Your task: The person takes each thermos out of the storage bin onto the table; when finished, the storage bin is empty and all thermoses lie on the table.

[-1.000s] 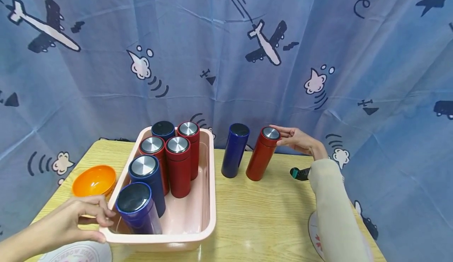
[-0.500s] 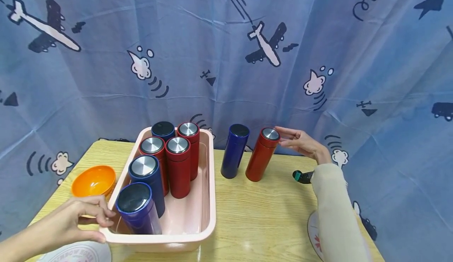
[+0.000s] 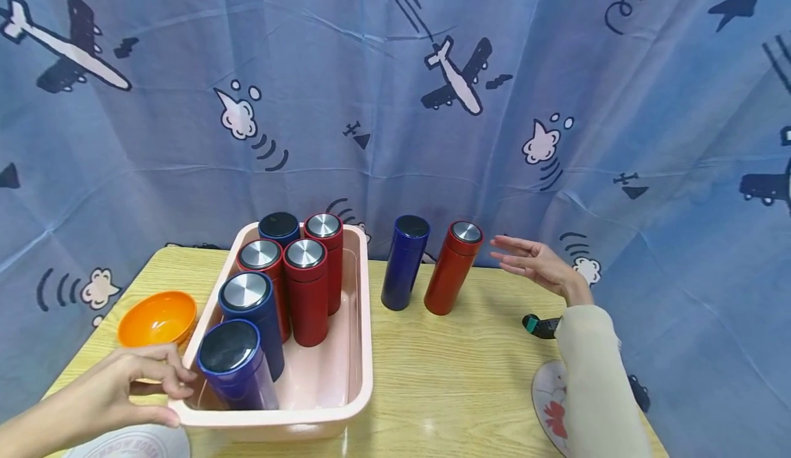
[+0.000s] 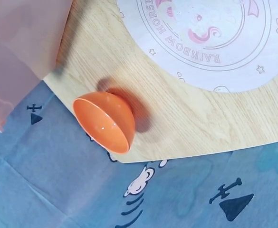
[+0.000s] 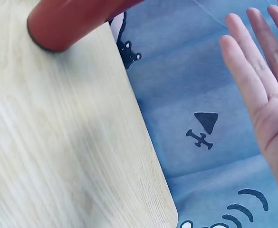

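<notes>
A pink plastic bin (image 3: 366, 348) holds several red and blue vacuum flasks standing along its left and back. My left hand (image 3: 139, 382) pinches the bin's front left corner, thumb outside and fingers over the rim. On the table to the right of the bin stand a blue flask (image 3: 404, 266) with a black lid top and a red flask (image 3: 454, 269) with a silver one. My right hand (image 3: 539, 266) is held just right of the red flask, apart from it, with fingers extended. The right wrist view shows this flask's base (image 5: 58, 28) on the wood and the spread fingers (image 5: 253, 71).
An orange bowl (image 3: 157, 317) sits left of the bin. Round printed mats lie at the front left (image 4: 215, 42) and under the right sleeve (image 3: 550, 403). A black strap with a green piece (image 3: 540, 326) lies near the right edge. A blue patterned curtain (image 3: 371, 101) hangs behind the table.
My right hand has let go of the red flask and drawn away to the right, its fingers straightening. The left hand stays on the bin's corner. The head view has shifted slightly.
</notes>
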Tool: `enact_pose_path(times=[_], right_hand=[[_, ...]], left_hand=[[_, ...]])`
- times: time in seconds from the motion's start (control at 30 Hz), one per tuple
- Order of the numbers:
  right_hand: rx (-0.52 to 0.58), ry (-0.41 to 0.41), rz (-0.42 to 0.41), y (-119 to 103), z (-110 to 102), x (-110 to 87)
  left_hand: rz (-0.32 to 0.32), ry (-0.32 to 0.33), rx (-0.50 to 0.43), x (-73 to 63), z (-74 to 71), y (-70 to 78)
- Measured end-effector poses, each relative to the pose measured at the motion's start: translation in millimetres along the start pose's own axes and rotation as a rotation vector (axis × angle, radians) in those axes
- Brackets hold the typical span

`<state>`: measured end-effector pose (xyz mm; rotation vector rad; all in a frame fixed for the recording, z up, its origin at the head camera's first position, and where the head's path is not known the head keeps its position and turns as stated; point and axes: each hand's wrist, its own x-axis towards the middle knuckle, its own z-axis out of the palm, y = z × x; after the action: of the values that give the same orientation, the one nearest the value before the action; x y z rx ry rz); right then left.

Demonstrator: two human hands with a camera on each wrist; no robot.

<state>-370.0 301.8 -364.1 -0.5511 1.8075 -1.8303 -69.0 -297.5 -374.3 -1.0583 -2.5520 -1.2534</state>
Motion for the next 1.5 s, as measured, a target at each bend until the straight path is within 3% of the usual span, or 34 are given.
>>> enact_pose_path(times=[0.23,0.73,1.17,1.5], right_hand=[[0.035,-0.009,0.005,7.2,5.4,-15.0],[-0.129,0.037,-0.005,16.8,48.9,-29.8],[-0.155,-0.008,-0.044,13.6,90.3,-33.6],[-0.151,-0.099,-0.072,2.5,129.3,-30.0]], left_hand=[[0.000,0.003,0.019,-0.4,1.0,-1.1],[0.007,0.005,0.014,-0.6,0.9,-1.6],[0.021,0.006,0.018,-1.6,1.6,-1.8],[0.025,0.003,-0.029,-2.2,2.2,-2.7]])
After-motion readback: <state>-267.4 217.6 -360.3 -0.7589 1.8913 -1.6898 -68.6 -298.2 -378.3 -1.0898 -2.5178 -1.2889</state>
